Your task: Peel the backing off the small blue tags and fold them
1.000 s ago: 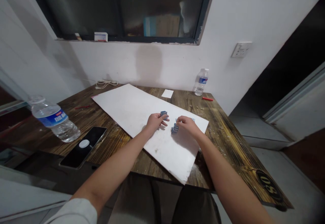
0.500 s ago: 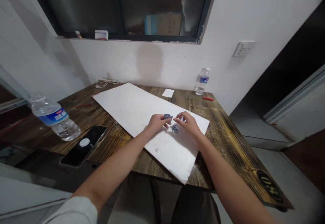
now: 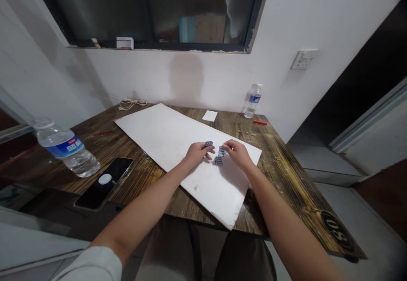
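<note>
At far left I see a large water bottle (image 3: 66, 147), its blue label carrying a red patch and white characters too small for me to read. Beside it lies a phone (image 3: 95, 194) with a white disc (image 3: 104, 179) on its dark screen. Over the white board (image 3: 152, 132), the left hand (image 3: 195, 153) pinches a dark blue piece (image 3: 208, 144). Just right, several blue-edged pieces (image 3: 218, 161) sit on the board, near the right hand (image 3: 238, 151), whose fingertips grasp a blue-and-white piece (image 3: 221, 150). Beyond, I find a smaller bottle (image 3: 253, 101), similarly labelled; at far right, a dark plaque (image 3: 337, 231) bears an 8 and a 0
</note>
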{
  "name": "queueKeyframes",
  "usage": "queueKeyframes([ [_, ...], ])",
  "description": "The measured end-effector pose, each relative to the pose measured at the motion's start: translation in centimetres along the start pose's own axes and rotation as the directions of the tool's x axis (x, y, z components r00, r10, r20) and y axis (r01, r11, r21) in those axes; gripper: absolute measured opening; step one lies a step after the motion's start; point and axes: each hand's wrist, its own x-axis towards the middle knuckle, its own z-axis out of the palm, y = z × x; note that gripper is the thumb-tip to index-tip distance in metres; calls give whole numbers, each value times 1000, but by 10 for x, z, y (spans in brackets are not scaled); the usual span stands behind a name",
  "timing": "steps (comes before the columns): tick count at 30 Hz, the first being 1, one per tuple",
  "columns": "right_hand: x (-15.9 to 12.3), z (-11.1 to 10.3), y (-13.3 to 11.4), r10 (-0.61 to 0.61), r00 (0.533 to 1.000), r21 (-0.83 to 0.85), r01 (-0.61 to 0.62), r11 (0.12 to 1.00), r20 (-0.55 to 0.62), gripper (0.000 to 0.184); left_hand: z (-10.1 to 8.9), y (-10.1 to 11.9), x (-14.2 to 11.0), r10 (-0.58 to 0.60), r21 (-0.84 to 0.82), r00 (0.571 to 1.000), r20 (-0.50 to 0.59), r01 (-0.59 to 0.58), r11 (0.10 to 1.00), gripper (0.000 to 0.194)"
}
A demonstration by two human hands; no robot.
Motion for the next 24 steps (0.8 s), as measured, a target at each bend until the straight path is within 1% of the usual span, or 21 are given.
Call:
queueKeyframes([
  [3, -1, -1, 2, -74, 989, -208, 100, 973, 131, 16, -2, 1, 0, -51, -44, 997, -58, 49, 998, 29],
  [6, -6, 1, 0, -79, 976, -317, 142, 938, 205, 14, -2, 1, 0, -60, -62, 995, -84, 54, 997, 28],
  [11, -12, 2, -7, -35, 976, -385, 118, 915, 216, 10, -3, 1, 1, -54, -64, 994, -98, 48, 997, 24],
  [15, -13, 1, -6, 2, 982, -395, 73, 916, 187, 9, -3, 1, 2, -47, -38, 995, -90, 44, 998, 21],
  [17, -11, 2, -5, -6, 990, -346, 54, 937, 138, 10, -3, -1, 2, -39, -13, 996, -83, 38, 999, 20],
  [20, -7, 3, -4, -82, 995, -144, 89, 986, 51, 14, -4, -2, 2, -14, 46, 998, -66, 18, 999, 21],
  [22, -6, 5, -7, -131, 991, 2, 131, 991, 5, 17, -4, -3, 0, 22, 94, 999, -23, -19, 995, 20],
  [24, -6, 7, -10, -157, 988, 91, 158, 983, -13, 16, -3, -2, -3, 72, 143, 997, 42, -78, 987, 17],
])
